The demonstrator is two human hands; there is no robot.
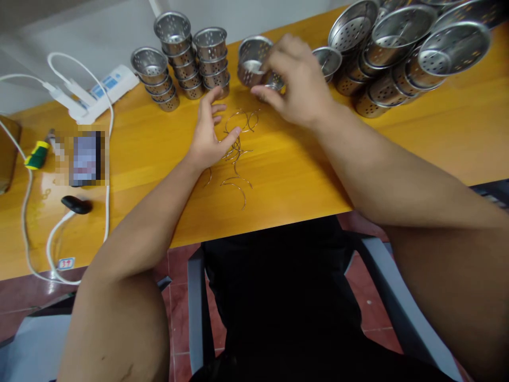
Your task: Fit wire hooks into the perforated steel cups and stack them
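My right hand [296, 79] grips a small perforated steel strainer cup [252, 61] at the far middle of the wooden table [397, 154]; my fingers hide part of the cup. My left hand [209, 132] rests flat on the table with fingers spread, its fingertips touching a loose pile of thin curved wire handles [236, 151]. Some of the wires lie just in front of the cup, others trail toward the table's near edge.
Stacks of the same strainer cups [186, 58] stand at the back left. Leaning rows of larger cups [401, 48] fill the back right. A white power strip [99, 93] with cables, a screwdriver [37, 154], a phone [85, 159] and a black object [76, 204] lie left.
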